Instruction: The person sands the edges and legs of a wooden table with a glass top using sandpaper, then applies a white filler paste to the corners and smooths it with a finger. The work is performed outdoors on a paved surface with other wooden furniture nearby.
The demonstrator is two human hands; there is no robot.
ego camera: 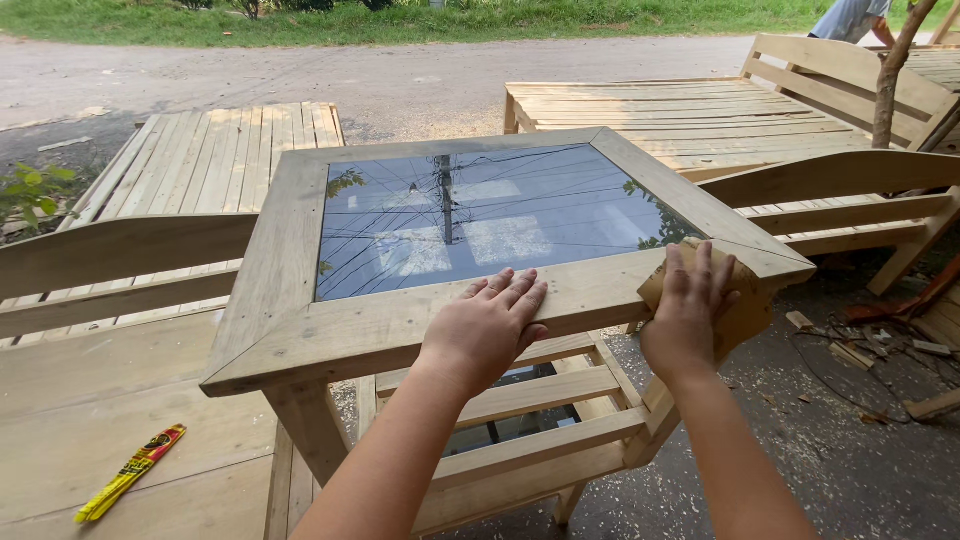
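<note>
A square wooden table frame [290,250] with a dark glass top [480,220] stands in front of me; the glass mirrors wires and a pole. My left hand [488,325] lies flat on the near rail of the frame, fingers spread toward the glass. At the frame's near right corner, my right hand [690,310] presses a tan sheet of sandpaper [745,310] against the wood. Slatted rails under the table show between my forearms.
Wooden slatted benches stand at the left [120,260] and at the right [830,190], with another slatted platform [680,115] behind. A yellow-red tube [130,472] lies on a board at lower left. Wood scraps and a cable [850,350] litter the ground at right. A person [850,15] stands far right.
</note>
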